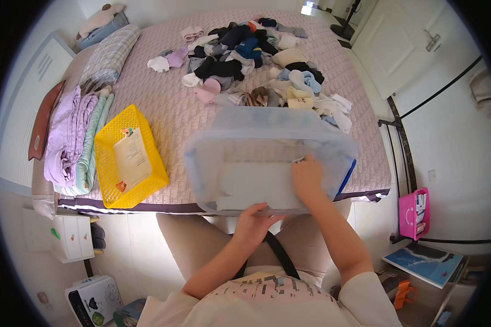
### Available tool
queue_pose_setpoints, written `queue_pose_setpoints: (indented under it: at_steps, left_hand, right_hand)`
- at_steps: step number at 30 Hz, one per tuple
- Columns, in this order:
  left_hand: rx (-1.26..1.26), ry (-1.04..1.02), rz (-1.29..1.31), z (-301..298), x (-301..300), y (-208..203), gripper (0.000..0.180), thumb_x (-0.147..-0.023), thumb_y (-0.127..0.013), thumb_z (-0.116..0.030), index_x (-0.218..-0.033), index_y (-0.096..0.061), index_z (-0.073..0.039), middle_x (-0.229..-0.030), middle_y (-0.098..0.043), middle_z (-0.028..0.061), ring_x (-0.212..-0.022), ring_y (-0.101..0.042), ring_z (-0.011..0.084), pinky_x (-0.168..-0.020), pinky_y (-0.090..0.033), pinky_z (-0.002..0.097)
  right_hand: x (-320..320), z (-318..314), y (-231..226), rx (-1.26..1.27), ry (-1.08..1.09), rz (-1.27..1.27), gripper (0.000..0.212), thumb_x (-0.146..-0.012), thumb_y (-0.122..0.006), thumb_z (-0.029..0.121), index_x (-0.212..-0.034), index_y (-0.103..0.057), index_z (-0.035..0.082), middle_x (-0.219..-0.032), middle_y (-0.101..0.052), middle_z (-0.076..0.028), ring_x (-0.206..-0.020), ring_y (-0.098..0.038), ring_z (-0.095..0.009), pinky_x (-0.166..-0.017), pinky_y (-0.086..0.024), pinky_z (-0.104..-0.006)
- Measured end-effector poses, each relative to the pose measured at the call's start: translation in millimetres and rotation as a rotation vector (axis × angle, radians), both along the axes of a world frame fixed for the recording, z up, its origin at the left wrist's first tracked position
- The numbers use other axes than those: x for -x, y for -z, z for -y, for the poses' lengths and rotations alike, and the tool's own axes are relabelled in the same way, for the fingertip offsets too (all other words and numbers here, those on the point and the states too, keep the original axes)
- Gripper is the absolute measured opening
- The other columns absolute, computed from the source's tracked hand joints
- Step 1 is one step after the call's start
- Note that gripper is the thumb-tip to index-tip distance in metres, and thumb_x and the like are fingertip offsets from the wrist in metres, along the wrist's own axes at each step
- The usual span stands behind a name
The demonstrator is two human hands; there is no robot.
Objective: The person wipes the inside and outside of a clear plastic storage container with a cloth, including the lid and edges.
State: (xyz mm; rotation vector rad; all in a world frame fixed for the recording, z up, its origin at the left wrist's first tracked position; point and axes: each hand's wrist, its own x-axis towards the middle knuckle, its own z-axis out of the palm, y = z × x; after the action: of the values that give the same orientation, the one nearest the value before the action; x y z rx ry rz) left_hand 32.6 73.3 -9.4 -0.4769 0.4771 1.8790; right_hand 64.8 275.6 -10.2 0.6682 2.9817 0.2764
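A clear plastic storage box sits tilted at the near edge of the bed, its open side toward me. My left hand grips its near edge from below, thumb along the wall. My right hand reaches into the box with its fingers curled. A small pale edge shows at its fingertips; what it belongs to I cannot make out. Flat white sheet-like material shows on the inside of the box. Part of a blue lid or handle shows along the right side.
Beyond the box lies a large pile of socks and small clothes. To the left are a yellow perforated basket with a paper in it and folded lilac and green bedding. At right stand a black rack and a pink basket.
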Motion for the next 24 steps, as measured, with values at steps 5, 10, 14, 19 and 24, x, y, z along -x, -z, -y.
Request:
queue_pose_setpoints:
  at_steps: [5, 10, 14, 19, 24]
  left_hand:
    - [0.038, 0.055, -0.052, 7.4, 0.0, -3.9, 0.03, -0.096, -0.049, -0.008, -0.118, -0.046, 0.012, -0.136, -0.048, 0.0288, -0.126, -0.05, 0.0478, -0.11, -0.04, 0.0646]
    - [0.054, 0.061, -0.083, 1.0, -5.1, -21.7, 0.033, -0.098, -0.051, -0.016, -0.123, -0.051, 0.005, -0.125, -0.06, 0.0201, -0.121, -0.057, 0.0362, -0.101, -0.048, 0.054]
    - [0.085, 0.037, -0.099, 0.1, -16.4, -22.0, 0.044, -0.103, -0.048, -0.039, -0.128, -0.052, -0.003, -0.129, -0.06, 0.0147, -0.123, -0.056, 0.0318, -0.101, -0.046, 0.0492]
    - [0.087, -0.021, -0.164, 4.2, -12.9, -37.5, 0.064, -0.102, -0.038, -0.059, -0.141, -0.042, -0.009, -0.142, -0.051, 0.0115, -0.131, -0.05, 0.0301, -0.108, -0.042, 0.0499]
    - [-0.022, -0.07, -0.249, 9.9, -3.1, -56.0, 0.071, -0.103, -0.038, -0.057, -0.148, -0.028, -0.004, -0.15, -0.038, 0.0199, -0.136, -0.043, 0.0398, -0.114, -0.036, 0.0603]
  right_hand:
    - [-60.4, 54.0, -57.9, 0.167, 0.054, -0.103, 0.015, -0.077, -0.063, 0.011, -0.09, -0.068, 0.006, -0.089, -0.069, -0.015, -0.083, -0.068, -0.028, -0.064, -0.053, -0.0405]
    - [-96.4, 94.1, -78.1, 0.126, 0.134, -0.108, 0.021, -0.077, -0.063, 0.012, -0.096, -0.067, 0.004, -0.094, -0.068, -0.016, -0.081, -0.068, -0.028, -0.065, -0.054, -0.0405]
    - [-69.6, 103.9, -84.4, 0.462, -0.103, -0.279, 0.024, -0.074, -0.064, 0.008, -0.099, -0.065, 0.008, -0.106, -0.067, -0.011, -0.092, -0.065, -0.027, -0.07, -0.053, -0.0393]
    - [-49.9, 104.7, -92.0, 0.399, -0.166, -0.267, 0.024, -0.079, -0.062, 0.014, -0.101, -0.068, 0.009, -0.104, -0.069, -0.01, -0.097, -0.065, -0.025, -0.074, -0.052, -0.0337]
    - [-97.3, 64.9, -102.2, 0.119, -0.004, -0.269, 0.019, -0.078, -0.064, 0.012, -0.096, -0.067, 0.007, -0.105, -0.069, -0.012, -0.097, -0.065, -0.027, -0.075, -0.052, -0.0359]
